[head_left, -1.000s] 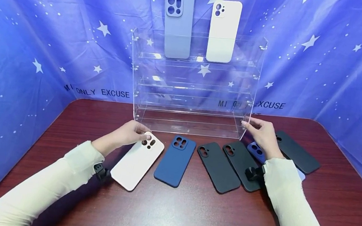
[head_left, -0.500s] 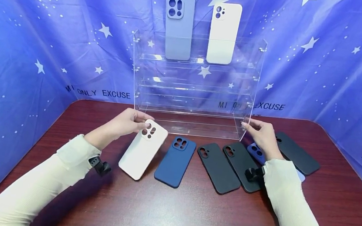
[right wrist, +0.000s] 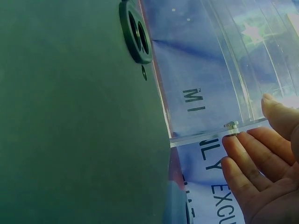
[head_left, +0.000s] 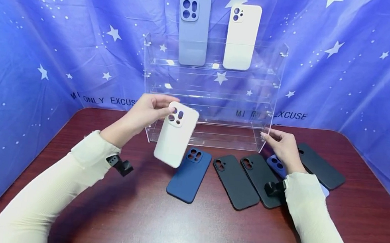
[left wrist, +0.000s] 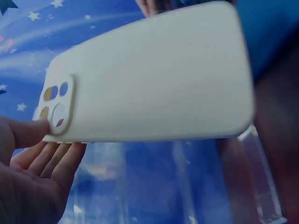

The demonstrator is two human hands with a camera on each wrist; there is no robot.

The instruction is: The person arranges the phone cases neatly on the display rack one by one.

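From the head view, I'm seeing the left hand point(head_left: 147, 112) holding the cream case point(head_left: 175, 139) aslant above the table point(head_left: 168, 226), in front of the near left corner of the clear rack point(head_left: 216, 122). Its thumb is pressing beside the camera holes while the fingers are bracing the back. On the right, the right hand point(head_left: 284, 147) is pinching the rack's side panel between thumb and fingers. The rack's top shelf is bearing a grey-blue case point(head_left: 193, 37) on the left and a white case point(head_left: 241, 42) on the right, both standing upright. On the table, a dark blue case point(head_left: 188, 181) is lying partly covered by the cream one; right of it, two black cases point(head_left: 236, 184) are lying side by side. A blue case point(head_left: 276, 165) is disappearing beneath the right wrist, and another dark case point(head_left: 323, 168) is lying at the far right.

In the left wrist view, the cream case is filling most of the space, its back hiding the fingertips; the fingers are lying close together.

In the right wrist view, a dark surface point(right wrist: 79, 116) with camera holes is looming close, cut off; I cannot tell which case it is. The fingers are lying side by side along the panel near a metal fitting point(right wrist: 231, 125), the thumb opposite.
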